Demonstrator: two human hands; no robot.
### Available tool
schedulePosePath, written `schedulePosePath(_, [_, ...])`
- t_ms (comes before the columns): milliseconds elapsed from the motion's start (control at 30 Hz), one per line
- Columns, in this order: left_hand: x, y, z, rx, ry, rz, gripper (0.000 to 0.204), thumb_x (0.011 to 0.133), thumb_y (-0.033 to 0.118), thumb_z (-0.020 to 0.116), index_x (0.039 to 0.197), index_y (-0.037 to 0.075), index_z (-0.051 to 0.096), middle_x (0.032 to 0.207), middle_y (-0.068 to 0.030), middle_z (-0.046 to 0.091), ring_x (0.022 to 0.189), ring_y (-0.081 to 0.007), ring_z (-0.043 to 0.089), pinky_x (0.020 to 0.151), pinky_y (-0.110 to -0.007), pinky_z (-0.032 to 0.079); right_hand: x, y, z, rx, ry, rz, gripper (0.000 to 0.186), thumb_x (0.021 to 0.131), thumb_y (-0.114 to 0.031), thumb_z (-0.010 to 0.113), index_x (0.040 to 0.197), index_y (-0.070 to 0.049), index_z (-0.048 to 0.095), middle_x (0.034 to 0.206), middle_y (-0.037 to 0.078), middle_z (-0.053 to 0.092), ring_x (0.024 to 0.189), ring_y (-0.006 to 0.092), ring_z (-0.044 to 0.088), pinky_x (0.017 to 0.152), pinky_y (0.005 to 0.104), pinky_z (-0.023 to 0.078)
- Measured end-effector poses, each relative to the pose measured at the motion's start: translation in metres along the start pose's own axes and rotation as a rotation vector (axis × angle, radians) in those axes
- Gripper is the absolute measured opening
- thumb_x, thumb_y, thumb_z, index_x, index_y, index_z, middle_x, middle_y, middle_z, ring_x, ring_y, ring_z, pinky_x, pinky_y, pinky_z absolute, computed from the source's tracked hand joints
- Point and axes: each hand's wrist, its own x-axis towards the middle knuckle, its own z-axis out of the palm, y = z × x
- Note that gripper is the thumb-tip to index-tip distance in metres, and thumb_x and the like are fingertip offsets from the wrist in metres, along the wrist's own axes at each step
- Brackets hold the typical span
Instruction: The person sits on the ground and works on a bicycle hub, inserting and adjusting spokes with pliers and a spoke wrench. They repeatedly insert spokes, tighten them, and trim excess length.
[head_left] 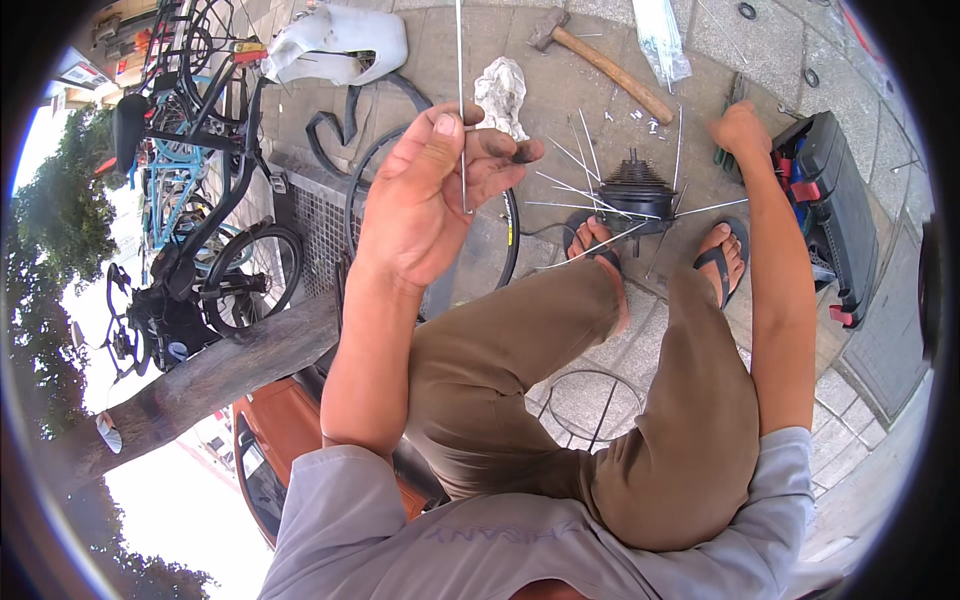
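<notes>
My left hand (432, 190) is raised, closed on a long thin metal spoke (463, 60) held upright between thumb and fingers, with darkened fingertips. My right hand (740, 130) is at the upper right, fingers curled on green-handled pliers (726, 160), which it partly covers. A black wheel hub (640, 200) with loose spokes fanning out from it sits on the ground between my sandalled feet. Small silver pieces (637, 117) lie above it, near a wooden-handled hammer (615, 70). A crumpled white rag (500, 95) lies behind my left hand.
An open black toolbox (838, 220) stands at my right. A black rim (510, 240), a dark inner tube (350, 120), a white plastic container (350, 45) and a clear bag of rods (655, 35) surround me. Parked bicycles (200, 200) and a tree trunk (200, 390) are at left.
</notes>
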Motion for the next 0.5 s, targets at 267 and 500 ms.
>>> schedulePosePath(267, [-0.045, 0.023, 0.024, 0.062, 0.012, 0.123, 0.030, 0.113, 0.025, 0.052, 0.125, -0.002, 0.058, 0.089, -0.0096, 0.071, 0.066, -0.0199, 0.067, 0.072, -0.033, 0.052, -0.130, 0.027, -0.081, 1.468, -0.467, -0.161, 0.027, 0.086, -0.002, 0.056, 0.113, -0.001, 0.060, 0.104, 0.013, 0.070, 0.092, 0.0251, 0.070, 0.079, 0.0405, 0.060])
schedulePosePath(500, [-0.117, 0.037, 0.038, 0.004, -0.118, 0.333, 0.030, 0.115, 0.026, 0.049, 0.118, -0.002, 0.060, 0.070, -0.0040, 0.059, 0.039, -0.0097, 0.037, 0.059, -0.030, 0.048, -0.288, 0.004, -0.237, 0.962, -0.143, -0.797, 0.041, 0.095, 0.004, 0.052, 0.134, -0.005, 0.061, 0.126, 0.008, 0.068, 0.113, 0.0186, 0.069, 0.093, 0.0358, 0.057])
